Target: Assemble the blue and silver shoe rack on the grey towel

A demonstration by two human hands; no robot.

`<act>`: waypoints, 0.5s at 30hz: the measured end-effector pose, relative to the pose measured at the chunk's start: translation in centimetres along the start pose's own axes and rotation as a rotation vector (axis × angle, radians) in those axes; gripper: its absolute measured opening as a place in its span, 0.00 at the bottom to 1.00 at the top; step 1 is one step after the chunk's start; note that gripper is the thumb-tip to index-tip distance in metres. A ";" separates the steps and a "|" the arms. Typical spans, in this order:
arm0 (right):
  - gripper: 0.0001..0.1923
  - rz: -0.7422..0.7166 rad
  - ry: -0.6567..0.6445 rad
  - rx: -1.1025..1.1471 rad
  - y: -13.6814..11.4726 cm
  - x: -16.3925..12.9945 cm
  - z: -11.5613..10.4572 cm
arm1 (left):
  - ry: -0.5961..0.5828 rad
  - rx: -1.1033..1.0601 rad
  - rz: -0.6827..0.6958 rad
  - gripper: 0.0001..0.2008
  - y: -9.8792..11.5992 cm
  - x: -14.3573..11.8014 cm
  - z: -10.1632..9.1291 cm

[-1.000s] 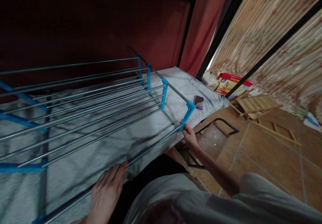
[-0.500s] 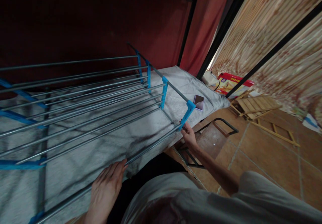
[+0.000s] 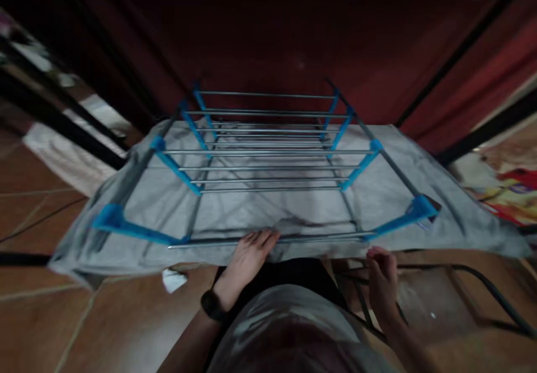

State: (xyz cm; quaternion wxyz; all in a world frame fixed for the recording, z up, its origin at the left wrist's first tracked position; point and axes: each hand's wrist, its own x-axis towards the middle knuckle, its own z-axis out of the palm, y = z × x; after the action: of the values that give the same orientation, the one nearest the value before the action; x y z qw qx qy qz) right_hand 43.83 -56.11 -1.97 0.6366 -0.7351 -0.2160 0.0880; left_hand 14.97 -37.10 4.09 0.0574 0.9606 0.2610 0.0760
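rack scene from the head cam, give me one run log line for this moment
left hand: on front rod of rack | right hand: off rack, below front right corner | rack: on grey cloth | view: blurred

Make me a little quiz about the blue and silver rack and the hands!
1. True or false: the left hand lies on the rack's front metal bar.
2. What colour are the rack's corner joints?
3. What is under the rack? A) grey cloth B) green carpet C) cardboard

Key: 1 true. 2 blue. 3 A. The right hand is just below the front edge, touching nothing clearly.
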 end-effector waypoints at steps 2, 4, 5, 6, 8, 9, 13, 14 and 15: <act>0.09 -0.072 -0.197 -0.077 -1.0 -1.3 0.3 | -0.020 -0.028 -0.027 0.22 0.3 0.1 -0.4; 0.07 -0.178 -0.389 -0.149 -2.8 -2.3 1.5 | -0.023 -0.039 -0.035 0.20 0.5 0.1 -0.6; 0.07 -0.241 -0.493 -0.164 -4.2 -2.7 2.4 | -0.024 -0.041 -0.035 0.19 0.6 0.1 -0.6; 0.08 -0.306 -0.600 -0.161 -5.7 -2.9 3.5 | -0.021 -0.043 -0.033 0.18 0.7 0.0 -0.5; 0.12 -0.424 -0.842 -0.142 -9.2 -3.1 6.2 | -0.007 -0.053 -0.025 0.18 0.8 -0.1 -0.2; 0.14 -0.475 -0.954 -0.139 -11.0 -3.1 7.8 | 0.002 -0.064 -0.023 0.16 0.8 -0.2 0.1; 0.17 -0.598 -1.317 -0.099 -16.6 -3.1 15.3 | 0.004 -0.137 -0.098 0.15 0.8 -0.2 1.7; 0.18 -0.624 -1.387 -0.110 -17.3 -3.4 17.3 | 0.027 -0.152 -0.135 0.19 0.8 -0.2 2.0; 0.18 -0.659 -1.434 -0.135 -17.7 -3.8 19.3 | 0.063 -0.169 -0.162 0.22 0.9 -0.1 2.2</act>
State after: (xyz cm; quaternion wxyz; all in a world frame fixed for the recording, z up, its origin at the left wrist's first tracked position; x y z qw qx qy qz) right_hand 28.96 -38.71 11.33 0.2895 -0.4342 -0.7849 0.3340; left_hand 15.74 -38.04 2.02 0.1360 0.9252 0.3321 0.1231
